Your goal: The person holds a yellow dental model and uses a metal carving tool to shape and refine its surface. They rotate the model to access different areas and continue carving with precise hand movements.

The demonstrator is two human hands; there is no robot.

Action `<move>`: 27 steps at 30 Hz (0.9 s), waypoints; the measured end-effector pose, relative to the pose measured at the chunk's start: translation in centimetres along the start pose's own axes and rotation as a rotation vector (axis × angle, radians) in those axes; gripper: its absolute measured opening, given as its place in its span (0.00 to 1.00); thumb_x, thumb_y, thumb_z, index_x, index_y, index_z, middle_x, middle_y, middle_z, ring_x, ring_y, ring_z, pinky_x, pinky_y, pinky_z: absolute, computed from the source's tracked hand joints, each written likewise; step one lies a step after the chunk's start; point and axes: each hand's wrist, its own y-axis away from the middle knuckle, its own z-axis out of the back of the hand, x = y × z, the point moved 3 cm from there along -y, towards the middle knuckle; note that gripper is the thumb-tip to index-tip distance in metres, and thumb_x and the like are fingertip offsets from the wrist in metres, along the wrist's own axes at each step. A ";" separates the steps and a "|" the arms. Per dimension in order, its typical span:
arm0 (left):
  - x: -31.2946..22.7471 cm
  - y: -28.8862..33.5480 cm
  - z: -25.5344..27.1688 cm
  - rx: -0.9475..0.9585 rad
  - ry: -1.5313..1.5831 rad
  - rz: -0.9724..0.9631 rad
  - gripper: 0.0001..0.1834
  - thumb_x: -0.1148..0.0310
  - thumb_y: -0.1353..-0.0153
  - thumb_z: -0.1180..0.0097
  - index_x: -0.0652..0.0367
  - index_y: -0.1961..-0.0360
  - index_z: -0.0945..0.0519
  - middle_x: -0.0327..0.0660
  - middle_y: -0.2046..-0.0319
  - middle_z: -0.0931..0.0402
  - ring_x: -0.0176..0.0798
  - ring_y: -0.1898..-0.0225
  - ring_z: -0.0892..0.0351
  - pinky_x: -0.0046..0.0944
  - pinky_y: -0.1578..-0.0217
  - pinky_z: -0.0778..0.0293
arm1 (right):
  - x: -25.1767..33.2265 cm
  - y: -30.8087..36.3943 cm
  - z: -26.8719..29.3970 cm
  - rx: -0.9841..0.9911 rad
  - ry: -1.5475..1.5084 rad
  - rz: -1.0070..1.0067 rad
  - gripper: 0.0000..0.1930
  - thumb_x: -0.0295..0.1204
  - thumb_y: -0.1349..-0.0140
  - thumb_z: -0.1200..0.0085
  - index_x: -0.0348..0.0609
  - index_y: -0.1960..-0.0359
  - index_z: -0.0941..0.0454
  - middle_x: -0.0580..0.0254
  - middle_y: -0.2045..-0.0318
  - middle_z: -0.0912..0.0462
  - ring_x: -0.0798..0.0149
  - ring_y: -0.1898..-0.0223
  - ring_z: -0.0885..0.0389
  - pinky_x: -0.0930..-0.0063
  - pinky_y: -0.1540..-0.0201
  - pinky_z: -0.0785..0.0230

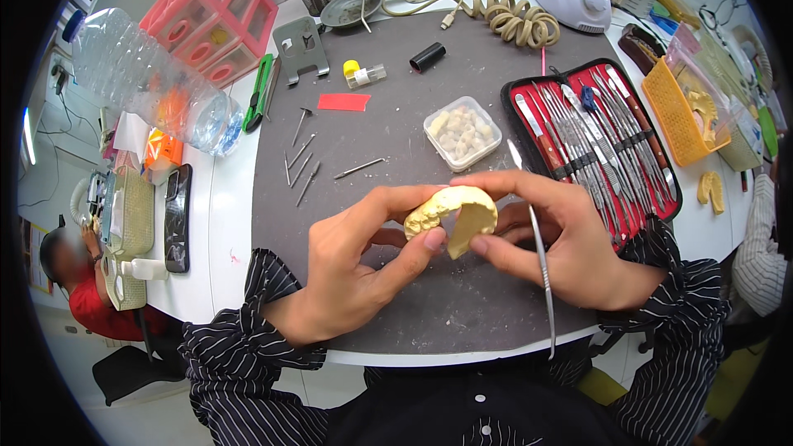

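Between both hands, above the grey mat [372, 132], is a yellow plaster dental cast [473, 216], horseshoe-shaped with a row of teeth along its left part. My left hand [363, 252] pinches the toothed end between thumb and fingers. Gripping the cast's other side are the thumb and index finger of my right hand [553, 235]. A slim metal dental carver [538, 249] also sits in my right hand, passing between the fingers with its blade up and its lower end toward the table edge. Past the cast stands a clear square box [462, 133] of small tooth-like pieces.
Several burs [306, 183] lie left on the mat, near a red strip [344, 102] and a yellow-capped vial [363, 73]. An open red instrument case [595, 149] is at right. Left are a large plastic bottle [153, 78] and a phone [178, 219]. Another person [103, 289] sits far left.
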 end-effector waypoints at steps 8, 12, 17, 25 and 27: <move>-0.7 -0.1 0.2 0.044 -0.206 -0.276 0.18 0.75 0.45 0.37 0.66 0.51 0.22 0.46 0.63 0.19 0.36 0.69 0.19 0.31 0.69 0.20 | -0.1 0.0 -0.2 0.006 0.216 0.201 0.17 0.21 0.45 0.39 0.36 0.53 0.24 0.55 0.59 0.18 0.64 0.58 0.15 0.74 0.55 0.22; -1.2 0.1 0.4 0.143 -0.271 -0.335 0.19 0.76 0.40 0.42 0.69 0.48 0.28 0.52 0.58 0.21 0.36 0.63 0.20 0.33 0.63 0.24 | 0.1 0.0 -0.2 0.004 0.223 0.229 0.16 0.20 0.45 0.39 0.36 0.54 0.24 0.55 0.59 0.18 0.63 0.58 0.16 0.74 0.54 0.22; -1.1 0.0 0.2 0.076 -0.233 -0.363 0.18 0.77 0.45 0.38 0.68 0.52 0.24 0.47 0.61 0.19 0.36 0.69 0.20 0.32 0.69 0.22 | -0.1 0.1 -0.3 0.019 0.259 0.229 0.16 0.19 0.46 0.39 0.36 0.54 0.24 0.55 0.60 0.18 0.63 0.58 0.16 0.73 0.54 0.22; -1.5 0.0 0.1 0.075 -0.252 -0.357 0.19 0.76 0.52 0.31 0.64 0.56 0.19 0.43 0.65 0.20 0.35 0.70 0.21 0.32 0.71 0.23 | -0.2 0.3 -0.4 0.070 0.307 0.234 0.18 0.20 0.48 0.37 0.36 0.53 0.24 0.54 0.59 0.18 0.62 0.59 0.16 0.74 0.56 0.24; -1.6 -0.2 0.2 0.073 -0.300 -0.440 0.19 0.76 0.53 0.31 0.63 0.57 0.18 0.42 0.66 0.21 0.35 0.69 0.21 0.32 0.70 0.24 | -0.2 0.3 -0.5 0.094 0.333 0.241 0.20 0.21 0.48 0.36 0.37 0.52 0.24 0.54 0.58 0.19 0.62 0.58 0.16 0.73 0.56 0.24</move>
